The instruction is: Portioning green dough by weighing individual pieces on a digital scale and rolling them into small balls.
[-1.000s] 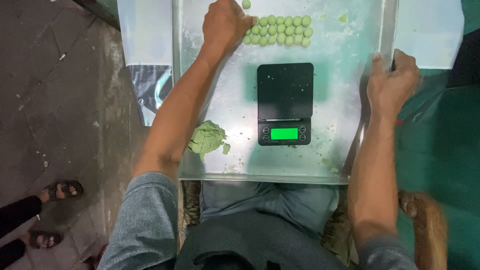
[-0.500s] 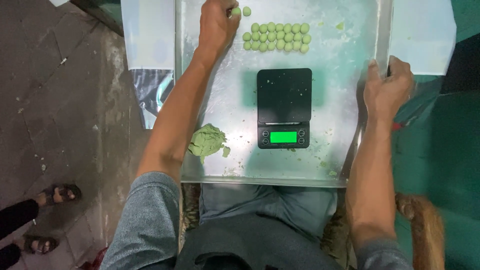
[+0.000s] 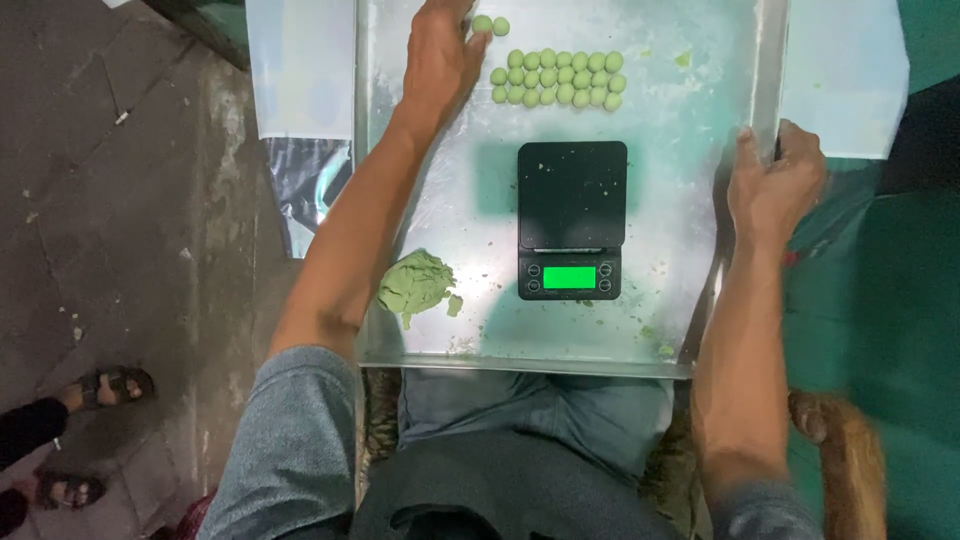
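Two small green dough balls (image 3: 491,25) lay at the fingertips of your left hand (image 3: 437,60), fingers loosely spread, above three neat rows (image 3: 557,77) on the steel tray (image 3: 690,120). Your right hand (image 3: 772,185) gripped its rim; aligning the pair likely demanded gentle nudges.

Small green dough balls (image 3: 556,78) are lying in neat rows far on the metal tray (image 3: 690,200); two more (image 3: 491,25) are sitting apart, seemingly touching fingertips.
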